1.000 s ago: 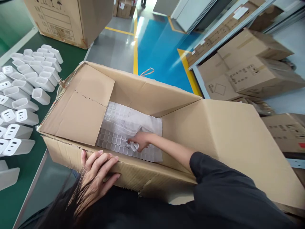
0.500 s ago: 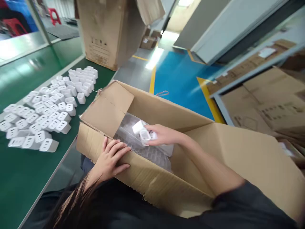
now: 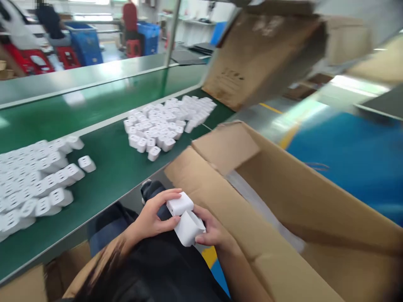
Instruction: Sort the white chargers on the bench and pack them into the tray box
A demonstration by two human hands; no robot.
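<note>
My left hand (image 3: 159,214) grips a white plastic housing (image 3: 180,204) between thumb and fingers. Another white housing (image 3: 188,230), with an open end facing up, is held by my right hand (image 3: 210,226). The two pieces touch above my lap, beside the near wall of a large open cardboard box (image 3: 220,201). Clear plastic packaging (image 3: 264,209) shows inside the box. On the green table (image 3: 107,155) stand a cluster of white housings (image 3: 157,121) toward the back and a second group (image 3: 31,176) at the left.
A tall cardboard carton (image 3: 248,58) stands at the table's far end. Beyond the table, people sit on red stools (image 3: 67,56) near blue bins (image 3: 83,42). Blue floor (image 3: 349,155) lies right of the open box. Another cardboard box (image 3: 25,285) is at the lower left.
My right hand has come out of the box with white pieces. My left hand has left the box edge and gripped one. The view has turned left toward the table.
</note>
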